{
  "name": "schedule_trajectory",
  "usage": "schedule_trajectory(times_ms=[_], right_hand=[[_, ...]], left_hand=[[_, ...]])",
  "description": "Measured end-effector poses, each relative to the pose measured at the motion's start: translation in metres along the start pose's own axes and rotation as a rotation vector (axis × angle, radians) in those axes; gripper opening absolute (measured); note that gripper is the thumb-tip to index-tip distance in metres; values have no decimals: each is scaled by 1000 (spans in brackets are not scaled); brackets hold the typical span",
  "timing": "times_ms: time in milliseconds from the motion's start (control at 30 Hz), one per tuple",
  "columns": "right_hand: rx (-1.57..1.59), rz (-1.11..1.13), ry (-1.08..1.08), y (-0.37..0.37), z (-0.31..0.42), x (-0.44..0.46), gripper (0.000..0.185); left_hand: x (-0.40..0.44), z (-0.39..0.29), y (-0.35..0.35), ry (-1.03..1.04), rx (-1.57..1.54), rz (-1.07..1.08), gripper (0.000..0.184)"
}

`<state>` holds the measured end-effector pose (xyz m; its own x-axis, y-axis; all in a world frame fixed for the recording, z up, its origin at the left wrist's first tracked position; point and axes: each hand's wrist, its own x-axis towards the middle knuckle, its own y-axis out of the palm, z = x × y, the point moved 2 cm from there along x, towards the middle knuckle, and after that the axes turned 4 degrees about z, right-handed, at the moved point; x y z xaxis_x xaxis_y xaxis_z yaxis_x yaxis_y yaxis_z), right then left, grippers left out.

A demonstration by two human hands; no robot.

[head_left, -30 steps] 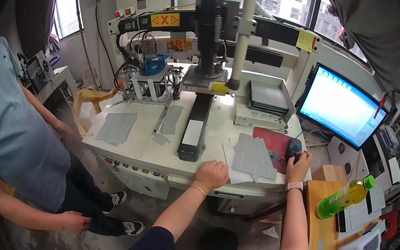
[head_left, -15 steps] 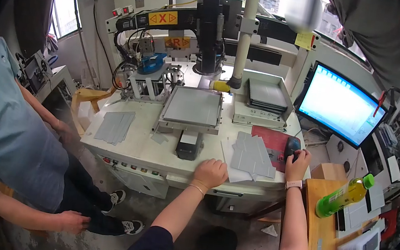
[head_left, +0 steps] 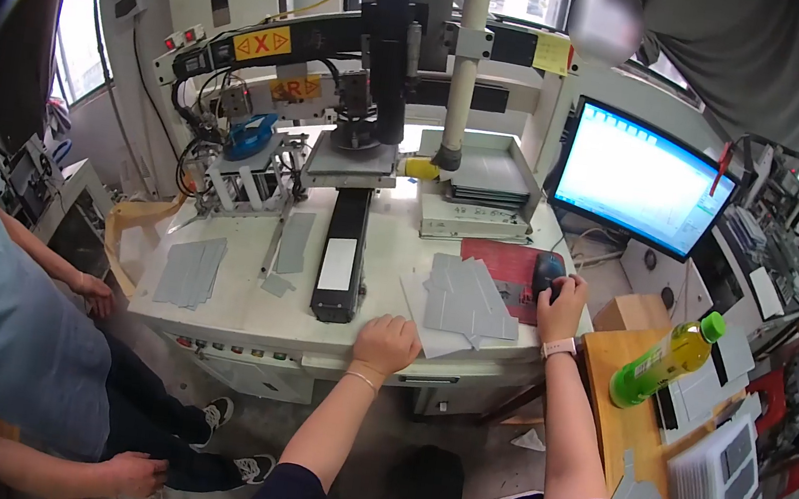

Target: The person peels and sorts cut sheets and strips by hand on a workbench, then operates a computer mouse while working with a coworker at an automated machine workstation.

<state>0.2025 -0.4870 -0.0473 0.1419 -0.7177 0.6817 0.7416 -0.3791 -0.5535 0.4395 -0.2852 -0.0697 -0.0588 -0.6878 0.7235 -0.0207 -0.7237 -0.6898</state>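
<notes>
My right hand (head_left: 561,307) is closed over a black computer mouse (head_left: 547,272) on a red mouse pad (head_left: 504,263). My left hand (head_left: 386,345) rests at the front edge of the white machine table (head_left: 249,319), its fingers curled into a loose fist with nothing visible in it. Just right of that fist lies a loose pile of thin grey sheets (head_left: 469,299), some overlapping a white sheet. Farther back, a flat platform (head_left: 350,164) sits beneath the machine's black vertical column (head_left: 386,46), at the far end of a black rail (head_left: 342,252).
More grey sheets (head_left: 190,270) lie at the table's left. A metal tray (head_left: 477,194) holds stacked plates at the back. The lit monitor (head_left: 641,175) stands right, above a wooden side table (head_left: 622,360) with a green-capped bottle (head_left: 667,361). A person (head_left: 27,322) stands at left.
The platform has slid back along its rail to under the column, uncovering the rail and a grey strip beside it. The view has shifted slightly. Both my hands keep their places.
</notes>
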Motion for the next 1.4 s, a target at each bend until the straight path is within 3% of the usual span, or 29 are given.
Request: schedule_trajectory(times_ms=[367,700,967,1400], right_hand=[[0,53,-18,0,5,1,29],[-198,132,-3,13,16,30,59],[-260,206,111,16,11,26,53],[-189,192,71,25,4,24,51]], left_hand=[[0,-1,0,0,4,-18,15],[1,-2,-3,12,-8,15,13],[-1,0,1,52,4,12,16],[-3,1,4,46,34,28,16]])
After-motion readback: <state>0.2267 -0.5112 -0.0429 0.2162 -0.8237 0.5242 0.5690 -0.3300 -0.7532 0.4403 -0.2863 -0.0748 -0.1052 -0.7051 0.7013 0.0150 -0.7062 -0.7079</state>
